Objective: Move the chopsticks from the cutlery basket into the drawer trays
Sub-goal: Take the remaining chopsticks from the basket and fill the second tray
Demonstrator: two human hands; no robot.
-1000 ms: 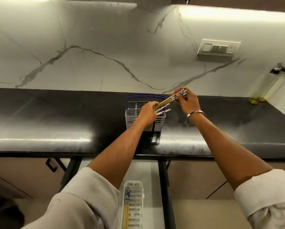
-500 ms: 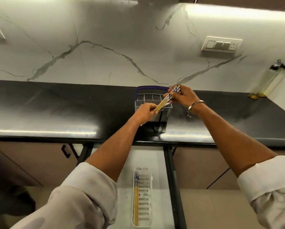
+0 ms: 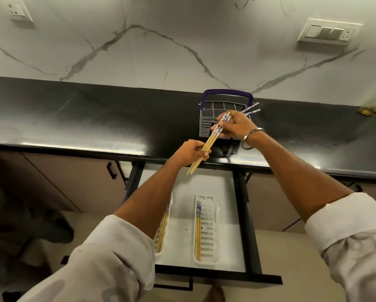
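Two hands share one bundle of chopsticks (image 3: 211, 136) above the counter edge, left hand (image 3: 190, 152) pinching the plain ends, right hand (image 3: 235, 125) clasping the patterned ends beside the cutlery basket (image 3: 206, 125); risk: uneven release scatters sticks past the drawer trays (image 3: 213, 234).

Honestly nothing here you can actually read. The chopsticks (image 3: 217, 129) have a blue and white pattern on their upper ends, but it's decoration, no letters I can make out. The switch plate (image 3: 329, 32) at upper right and the socket (image 3: 15, 8) at upper left are blank too.
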